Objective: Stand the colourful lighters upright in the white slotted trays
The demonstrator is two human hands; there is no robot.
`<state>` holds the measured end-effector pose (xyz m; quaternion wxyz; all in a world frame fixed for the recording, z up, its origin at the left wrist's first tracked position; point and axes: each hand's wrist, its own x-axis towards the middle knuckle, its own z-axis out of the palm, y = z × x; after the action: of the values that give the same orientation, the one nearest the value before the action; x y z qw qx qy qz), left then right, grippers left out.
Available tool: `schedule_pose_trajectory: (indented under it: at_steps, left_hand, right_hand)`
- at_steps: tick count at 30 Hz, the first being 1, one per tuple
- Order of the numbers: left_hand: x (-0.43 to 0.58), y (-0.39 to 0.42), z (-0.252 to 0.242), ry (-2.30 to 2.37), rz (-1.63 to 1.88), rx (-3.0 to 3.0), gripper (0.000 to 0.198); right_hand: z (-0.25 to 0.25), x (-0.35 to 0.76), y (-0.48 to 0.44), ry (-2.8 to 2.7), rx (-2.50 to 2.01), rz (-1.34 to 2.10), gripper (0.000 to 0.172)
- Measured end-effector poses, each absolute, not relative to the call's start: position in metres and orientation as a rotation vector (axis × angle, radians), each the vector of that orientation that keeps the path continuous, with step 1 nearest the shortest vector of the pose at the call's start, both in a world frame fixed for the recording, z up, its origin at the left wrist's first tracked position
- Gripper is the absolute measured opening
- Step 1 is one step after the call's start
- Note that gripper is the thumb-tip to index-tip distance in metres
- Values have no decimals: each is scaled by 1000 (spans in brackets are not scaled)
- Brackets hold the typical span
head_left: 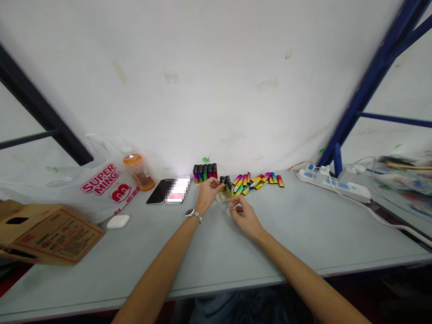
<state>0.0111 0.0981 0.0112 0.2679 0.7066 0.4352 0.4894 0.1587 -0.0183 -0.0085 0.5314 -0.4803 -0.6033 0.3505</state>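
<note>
My left hand (207, 192), a watch on its wrist, reaches toward a small cluster of upright lighters (227, 184) with dark tops; its fingers curl at the cluster and seem to pinch one. My right hand (243, 215) sits just in front, fingers bent together in a pinch near something small and white (221, 197) on the table. A block of standing rainbow lighters (204, 173) is behind the left hand. A loose heap of coloured lighters (258, 181) lies to the right.
A grey table (216, 252) runs to the white wall. Left: cardboard box (47, 234), white plastic bag (101, 186), orange bottle (138, 171), white earbud case (118, 221), phones (168, 191). Right: power strip (334, 184) with cable, blue rack post (367, 81).
</note>
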Motion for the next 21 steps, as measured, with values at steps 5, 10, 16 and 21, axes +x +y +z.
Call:
schedule_pose_trajectory:
  at_steps: [5, 10, 16, 21]
  left_hand:
    - [6, 95, 7, 1219, 1312, 2072, 20]
    - [0, 85, 6, 1292, 1269, 2170, 20]
    - [-4, 59, 15, 1332, 1309, 2261, 20]
    - [12, 38, 16, 1175, 1281, 2395, 18]
  right_hand:
    - [-12, 175, -13, -1336, -1282, 705, 10]
    - [-9, 210, 3, -1321, -1496, 445, 15]
    - [12, 255, 32, -1668, -1818, 118, 25]
    - [33, 263, 45, -2139, -1829, -256, 40]
